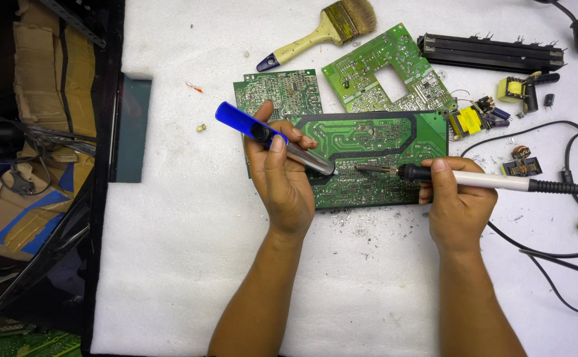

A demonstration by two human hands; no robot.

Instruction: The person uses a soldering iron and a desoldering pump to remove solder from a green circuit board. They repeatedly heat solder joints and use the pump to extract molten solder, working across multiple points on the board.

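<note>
Left hand [282, 182] wrapped around blue-and-silver desoldering pump [269, 137], thumb on black button, nozzle down on large green circuit board [395, 135]. Right hand [457, 205] grips white-handled soldering iron [480, 180], black collar, metal tip touching same board just beside pump nozzle. Board flat on white foam mat [183, 251], centre. Two smaller green boards [286, 89] behind it, yellowed paintbrush [322, 30] above, yellow transformers [464, 121] and black cables [566, 251] to right.
</note>
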